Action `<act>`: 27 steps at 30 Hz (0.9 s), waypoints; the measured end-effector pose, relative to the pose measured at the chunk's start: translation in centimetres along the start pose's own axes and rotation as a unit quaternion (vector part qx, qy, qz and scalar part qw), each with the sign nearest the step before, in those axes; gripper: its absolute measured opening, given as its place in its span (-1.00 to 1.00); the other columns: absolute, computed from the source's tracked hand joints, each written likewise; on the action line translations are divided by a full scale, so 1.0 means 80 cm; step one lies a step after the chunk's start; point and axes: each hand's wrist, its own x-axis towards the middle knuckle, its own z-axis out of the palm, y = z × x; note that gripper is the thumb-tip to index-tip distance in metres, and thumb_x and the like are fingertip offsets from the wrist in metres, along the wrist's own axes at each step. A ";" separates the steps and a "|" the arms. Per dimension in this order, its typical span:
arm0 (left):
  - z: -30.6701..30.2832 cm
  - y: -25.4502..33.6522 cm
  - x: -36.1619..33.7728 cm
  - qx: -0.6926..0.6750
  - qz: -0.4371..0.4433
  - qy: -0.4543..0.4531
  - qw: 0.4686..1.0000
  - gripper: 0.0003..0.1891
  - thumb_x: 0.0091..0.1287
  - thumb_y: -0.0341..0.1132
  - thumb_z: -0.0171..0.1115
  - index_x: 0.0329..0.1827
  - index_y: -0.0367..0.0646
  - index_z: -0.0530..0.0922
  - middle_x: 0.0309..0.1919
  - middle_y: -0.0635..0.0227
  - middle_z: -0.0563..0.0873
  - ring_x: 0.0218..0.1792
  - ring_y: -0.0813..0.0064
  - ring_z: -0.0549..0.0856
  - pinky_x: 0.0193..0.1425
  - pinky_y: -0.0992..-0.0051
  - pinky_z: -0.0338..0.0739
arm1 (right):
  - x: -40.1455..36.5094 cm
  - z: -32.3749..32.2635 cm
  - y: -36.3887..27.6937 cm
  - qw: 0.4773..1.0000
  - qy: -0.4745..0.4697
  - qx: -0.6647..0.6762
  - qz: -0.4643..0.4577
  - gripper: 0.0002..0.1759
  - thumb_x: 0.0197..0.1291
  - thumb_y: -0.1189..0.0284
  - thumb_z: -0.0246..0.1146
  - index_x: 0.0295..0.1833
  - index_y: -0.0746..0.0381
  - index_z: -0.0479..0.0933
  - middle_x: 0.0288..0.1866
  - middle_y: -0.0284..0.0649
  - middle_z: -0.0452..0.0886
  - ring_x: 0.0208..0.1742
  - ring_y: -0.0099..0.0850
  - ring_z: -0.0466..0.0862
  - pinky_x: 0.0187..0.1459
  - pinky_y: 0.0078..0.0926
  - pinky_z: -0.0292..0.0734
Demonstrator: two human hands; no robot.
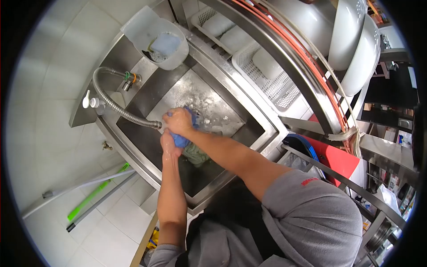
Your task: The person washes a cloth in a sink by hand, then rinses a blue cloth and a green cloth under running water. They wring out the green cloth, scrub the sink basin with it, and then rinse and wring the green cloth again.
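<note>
Over a stainless steel sink (153,103), both my hands are closed on a bunched blue cloth (181,141). My right hand (179,122) wraps the cloth's upper part, and some blue shows beyond its fingers. My left hand (169,145) grips lower down, its fingers partly hidden by the cloth and the other hand. Just below the blue cloth lies a wet, grey-green cloth (195,155). The end of a flexible metal spout (154,125) is close beside my hands. Suds and water spread over the sink bottom (218,116).
A pale plastic tub (172,61) with soapy contents stands on the sink's far corner. White perforated baskets (278,82) sit to the right, under a shelf with big white bowls (351,49). Poles, one with a green grip (91,198), lean at left. A red board (336,155) stands right.
</note>
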 end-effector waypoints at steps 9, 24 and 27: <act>0.029 0.086 -0.055 0.525 0.242 -0.139 0.804 -0.28 0.10 -0.26 0.44 0.30 -0.33 0.32 -0.21 0.23 0.70 -0.10 0.42 0.65 0.04 0.43 0.52 | 0.023 -0.073 -0.001 0.872 -0.476 -0.016 -0.117 -0.68 -0.06 0.22 0.36 -0.34 0.28 0.64 -0.53 -0.09 0.63 -0.45 -0.15 0.64 -0.29 -0.18 0.50; -0.006 0.085 -0.033 -0.200 0.171 -0.105 0.959 -0.56 0.46 0.04 -0.03 0.00 -0.20 0.50 -0.11 0.22 0.67 -0.06 0.20 0.65 0.12 0.17 0.54 | 0.037 -0.145 0.043 0.909 -0.415 0.032 0.033 -0.59 -0.06 0.28 0.52 -0.08 0.21 0.69 -0.31 -0.24 0.72 -0.23 -0.40 0.67 -0.07 -0.47 0.51; -0.015 0.056 -0.010 -0.164 0.048 -0.054 0.984 -0.49 0.47 0.07 -0.10 0.12 -0.25 0.43 0.00 0.12 0.62 0.07 0.19 0.60 0.27 0.12 0.45 | 0.024 -0.107 0.007 0.876 -0.205 0.429 -0.077 -0.70 -0.01 0.38 0.48 -0.13 0.25 0.70 -0.34 -0.32 0.71 -0.26 -0.42 0.67 -0.08 -0.51 0.53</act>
